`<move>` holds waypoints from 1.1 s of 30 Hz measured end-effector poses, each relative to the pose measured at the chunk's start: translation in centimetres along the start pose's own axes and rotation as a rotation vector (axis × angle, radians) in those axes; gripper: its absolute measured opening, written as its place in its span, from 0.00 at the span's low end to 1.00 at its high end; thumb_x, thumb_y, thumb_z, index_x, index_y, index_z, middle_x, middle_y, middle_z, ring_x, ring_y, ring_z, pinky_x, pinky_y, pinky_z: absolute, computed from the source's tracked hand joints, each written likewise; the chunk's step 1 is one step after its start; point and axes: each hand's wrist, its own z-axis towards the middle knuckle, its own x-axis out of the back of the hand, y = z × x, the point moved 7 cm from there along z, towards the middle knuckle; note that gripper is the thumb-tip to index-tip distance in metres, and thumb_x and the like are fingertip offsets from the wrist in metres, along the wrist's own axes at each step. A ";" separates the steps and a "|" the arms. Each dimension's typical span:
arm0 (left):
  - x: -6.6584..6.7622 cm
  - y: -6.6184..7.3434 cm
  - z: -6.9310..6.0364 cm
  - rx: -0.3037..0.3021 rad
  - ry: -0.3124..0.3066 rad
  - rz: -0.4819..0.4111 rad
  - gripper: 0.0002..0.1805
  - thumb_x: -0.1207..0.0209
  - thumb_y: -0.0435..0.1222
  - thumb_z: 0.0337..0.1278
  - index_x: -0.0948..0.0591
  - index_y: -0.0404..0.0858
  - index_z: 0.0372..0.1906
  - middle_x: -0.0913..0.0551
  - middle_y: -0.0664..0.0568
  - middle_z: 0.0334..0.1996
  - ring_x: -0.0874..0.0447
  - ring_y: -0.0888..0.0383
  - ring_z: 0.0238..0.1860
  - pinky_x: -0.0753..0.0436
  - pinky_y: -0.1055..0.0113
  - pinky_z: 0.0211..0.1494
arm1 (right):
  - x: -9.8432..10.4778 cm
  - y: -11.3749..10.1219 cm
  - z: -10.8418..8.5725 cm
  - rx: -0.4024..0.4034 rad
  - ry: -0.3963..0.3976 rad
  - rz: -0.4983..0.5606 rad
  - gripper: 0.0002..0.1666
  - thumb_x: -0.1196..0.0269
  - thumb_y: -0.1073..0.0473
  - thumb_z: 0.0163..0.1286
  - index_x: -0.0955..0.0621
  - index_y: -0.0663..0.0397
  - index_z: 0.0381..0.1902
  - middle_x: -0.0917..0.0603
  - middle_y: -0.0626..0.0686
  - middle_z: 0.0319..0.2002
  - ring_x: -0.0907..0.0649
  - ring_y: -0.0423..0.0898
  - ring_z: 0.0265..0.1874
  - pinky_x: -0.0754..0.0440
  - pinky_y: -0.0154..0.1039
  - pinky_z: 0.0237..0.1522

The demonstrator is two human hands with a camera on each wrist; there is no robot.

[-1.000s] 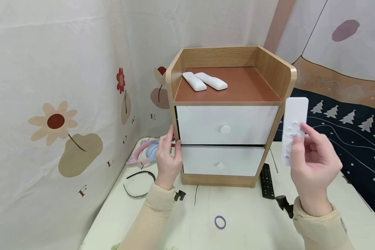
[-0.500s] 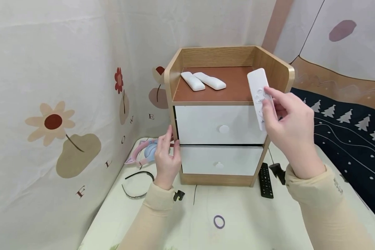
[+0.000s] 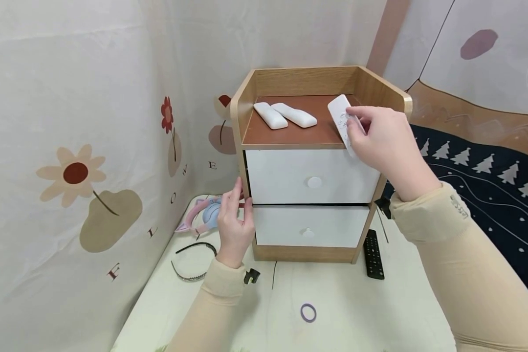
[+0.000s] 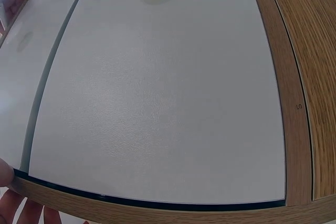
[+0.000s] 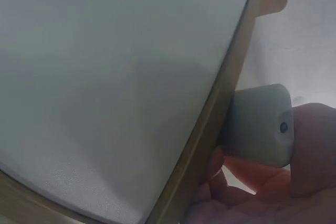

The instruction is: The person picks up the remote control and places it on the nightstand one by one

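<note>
A small wooden cabinet (image 3: 302,254) with two white drawers stands on the table. My right hand (image 3: 380,134) pinches a white remote control (image 3: 342,117) between thumb and fingers, tilted, at the front edge of the cabinet's brown top. The right wrist view catches the end of that remote (image 5: 257,124) beside the wooden edge. Two more white remotes, one on the left (image 3: 270,116) and one on the right (image 3: 296,115), lie on the top. My left hand (image 3: 235,225) rests against the cabinet's left side, thumb at the front edge, fingers fairly straight along the outside.
A black remote (image 3: 373,255) lies by the cabinet's right foot. Left of the cabinet are pink and blue headphones (image 3: 204,214) and a black headband (image 3: 213,248). A purple ring (image 3: 308,313) lies in front. Raised wooden walls (image 3: 308,80) border the cabinet top.
My right hand has carried the white remote leftward and up, from right of the cabinet to its top's front edge. The left hand stays at the cabinet's side.
</note>
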 end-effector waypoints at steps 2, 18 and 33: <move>0.0 0.0 0.0 0.001 0.003 0.000 0.30 0.39 0.26 0.76 0.26 0.30 0.79 0.17 0.34 0.49 0.12 0.41 0.48 0.08 0.49 0.47 | -0.3 0.1 0.8 -0.025 -0.047 -0.010 0.28 0.48 0.51 0.84 0.15 0.50 0.71 0.13 0.59 0.34 0.27 0.50 0.18 0.32 0.39 0.20; 0.0 0.0 0.1 -0.006 0.004 -0.003 0.30 0.39 0.26 0.76 0.26 0.30 0.79 0.17 0.34 0.48 0.11 0.41 0.48 0.07 0.50 0.47 | -3.1 -0.3 5.2 -0.100 -0.260 -0.025 0.32 0.52 0.49 0.84 0.20 0.53 0.76 0.17 0.63 0.73 0.19 0.61 0.68 0.21 0.58 0.67; 0.0 0.0 0.0 0.009 -0.011 0.006 0.30 0.39 0.26 0.76 0.27 0.31 0.80 0.17 0.34 0.50 0.12 0.41 0.50 0.07 0.49 0.48 | -5.7 -1.6 7.8 0.028 -0.296 -0.154 0.31 0.56 0.53 0.85 0.19 0.56 0.75 0.15 0.62 0.71 0.17 0.61 0.67 0.21 0.59 0.73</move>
